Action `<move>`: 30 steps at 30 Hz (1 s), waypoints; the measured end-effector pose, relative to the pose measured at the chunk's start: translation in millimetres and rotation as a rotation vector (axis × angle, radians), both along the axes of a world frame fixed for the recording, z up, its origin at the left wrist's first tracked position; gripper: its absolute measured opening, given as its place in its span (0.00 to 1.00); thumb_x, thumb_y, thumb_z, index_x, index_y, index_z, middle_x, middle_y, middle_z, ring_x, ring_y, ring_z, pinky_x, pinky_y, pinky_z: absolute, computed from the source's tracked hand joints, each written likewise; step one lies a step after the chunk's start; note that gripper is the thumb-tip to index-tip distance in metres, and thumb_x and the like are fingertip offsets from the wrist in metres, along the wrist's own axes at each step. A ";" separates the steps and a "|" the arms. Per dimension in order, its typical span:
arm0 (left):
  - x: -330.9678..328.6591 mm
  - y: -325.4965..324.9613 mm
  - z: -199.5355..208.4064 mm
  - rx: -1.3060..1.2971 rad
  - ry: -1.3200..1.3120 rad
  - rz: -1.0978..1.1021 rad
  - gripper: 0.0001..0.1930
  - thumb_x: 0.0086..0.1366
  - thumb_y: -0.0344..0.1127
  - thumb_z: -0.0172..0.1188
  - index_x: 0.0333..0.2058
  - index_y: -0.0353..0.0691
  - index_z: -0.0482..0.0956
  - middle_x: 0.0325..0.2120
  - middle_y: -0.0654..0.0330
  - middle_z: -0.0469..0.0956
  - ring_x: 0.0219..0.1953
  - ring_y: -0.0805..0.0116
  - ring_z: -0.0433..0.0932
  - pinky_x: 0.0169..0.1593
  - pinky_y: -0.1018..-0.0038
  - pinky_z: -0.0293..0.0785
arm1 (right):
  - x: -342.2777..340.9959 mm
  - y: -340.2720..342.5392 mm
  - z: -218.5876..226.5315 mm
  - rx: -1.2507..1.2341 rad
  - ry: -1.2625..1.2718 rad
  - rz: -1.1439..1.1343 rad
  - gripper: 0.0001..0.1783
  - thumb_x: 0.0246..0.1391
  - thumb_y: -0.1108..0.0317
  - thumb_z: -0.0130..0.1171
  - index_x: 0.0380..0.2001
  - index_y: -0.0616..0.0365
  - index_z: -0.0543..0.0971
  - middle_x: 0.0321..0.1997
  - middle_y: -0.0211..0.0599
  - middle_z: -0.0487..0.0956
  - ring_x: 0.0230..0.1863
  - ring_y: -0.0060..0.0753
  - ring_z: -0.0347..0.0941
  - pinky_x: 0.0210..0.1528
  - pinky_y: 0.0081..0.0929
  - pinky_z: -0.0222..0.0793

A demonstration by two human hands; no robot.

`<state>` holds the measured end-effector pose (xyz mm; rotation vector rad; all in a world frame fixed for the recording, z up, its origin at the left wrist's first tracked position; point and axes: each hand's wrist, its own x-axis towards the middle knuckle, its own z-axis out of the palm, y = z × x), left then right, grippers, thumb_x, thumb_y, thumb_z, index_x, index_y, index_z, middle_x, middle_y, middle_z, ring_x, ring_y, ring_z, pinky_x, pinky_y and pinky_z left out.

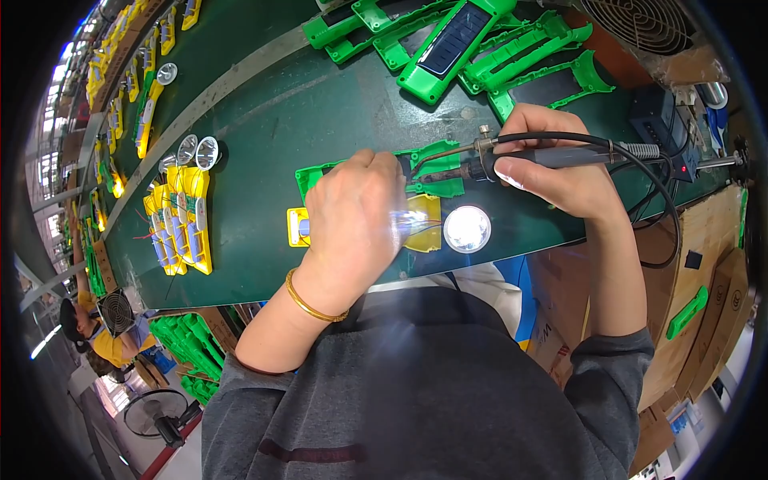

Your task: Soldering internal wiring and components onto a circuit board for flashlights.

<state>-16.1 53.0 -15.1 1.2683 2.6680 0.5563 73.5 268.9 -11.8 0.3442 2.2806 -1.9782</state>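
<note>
My right hand (582,186) grips the handle of a soldering iron (580,155), which carries a thin metal solder-feed tube and a black cable. The iron's tip points left, over a green plastic shell (440,152) lying on the green bench. Curled over that shell's middle, my left hand (356,212) has its fingertips close to the tip; whatever they pinch is hidden. Beneath and beside the same hand lies a yellow flashlight housing (428,236) with thin wires. A round lamp reflector (466,230), brightly lit, sits just right of the housing.
Several green shells lie piled at the back, one with a solar panel (454,40). Yellow housings (180,224) with reflectors are grouped at left, near a line of similar parts. A black power box (662,120) stands at right, beside cardboard cartons (696,296).
</note>
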 end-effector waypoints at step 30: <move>-1.6 -1.3 1.0 0.022 -0.039 0.013 0.05 0.53 0.28 0.57 0.22 0.34 0.73 0.20 0.50 0.72 0.23 0.48 0.74 0.28 0.58 0.70 | 32.4 -13.4 -14.6 -0.367 0.254 -0.524 0.11 0.49 0.65 0.59 0.28 0.62 0.73 0.23 0.33 0.74 0.24 0.23 0.72 0.25 0.19 0.65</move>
